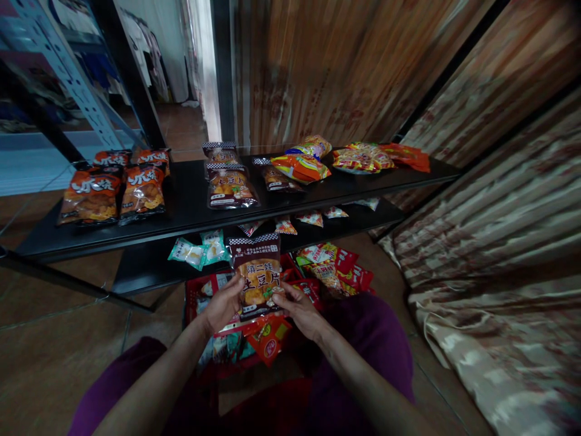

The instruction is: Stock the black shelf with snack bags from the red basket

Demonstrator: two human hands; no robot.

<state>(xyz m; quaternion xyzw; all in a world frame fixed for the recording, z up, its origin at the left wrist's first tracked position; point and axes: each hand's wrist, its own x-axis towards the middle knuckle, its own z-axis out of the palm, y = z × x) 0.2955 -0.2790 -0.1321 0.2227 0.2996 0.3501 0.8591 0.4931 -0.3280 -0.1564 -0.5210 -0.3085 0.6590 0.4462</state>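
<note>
Between both hands I hold a brown bag of potato chips [258, 266], its printed front facing me. My left hand [226, 304] grips its left edge, and my right hand [297, 307] pinches the lower right side with the thumb on the front. Below the bag sits a red basket [188, 306] with several snack packets inside, among them an orange-red packet [269, 339]. Similar brown chip bags [231, 184] lie on the black upper shelf [188, 212] ahead of me.
Orange-and-black snack bags [143, 188] lie at the shelf's left end, colourful packets [302, 166] towards its right. Small mint-green packets [188, 252] rest on the lower shelf. More red packets [354, 272] lie right of the basket. A patterned curtain [490, 260] hangs at the right.
</note>
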